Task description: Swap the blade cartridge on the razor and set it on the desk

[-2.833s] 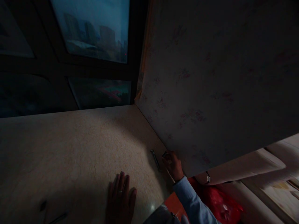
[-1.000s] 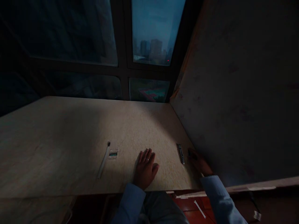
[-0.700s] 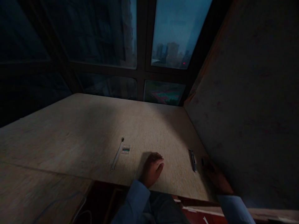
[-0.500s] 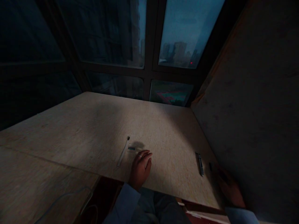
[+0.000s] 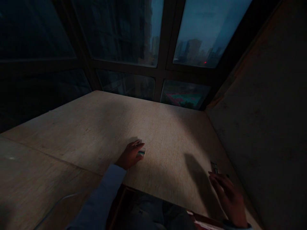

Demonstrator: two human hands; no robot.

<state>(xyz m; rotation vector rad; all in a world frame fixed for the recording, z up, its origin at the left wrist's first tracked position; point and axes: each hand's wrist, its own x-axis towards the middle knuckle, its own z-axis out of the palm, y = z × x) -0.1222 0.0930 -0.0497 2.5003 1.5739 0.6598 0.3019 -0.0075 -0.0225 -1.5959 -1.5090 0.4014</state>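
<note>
Head view: we see the left hand angled inward, thumb and fingers around the small case on the table. Right hand has fingers extended beside the slim tool; we can't tell either grip.

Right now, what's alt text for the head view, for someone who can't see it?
A person's left hand is at a small item, the right hand partly hides a slim tool, on a pale ledge below dark windows.
</note>
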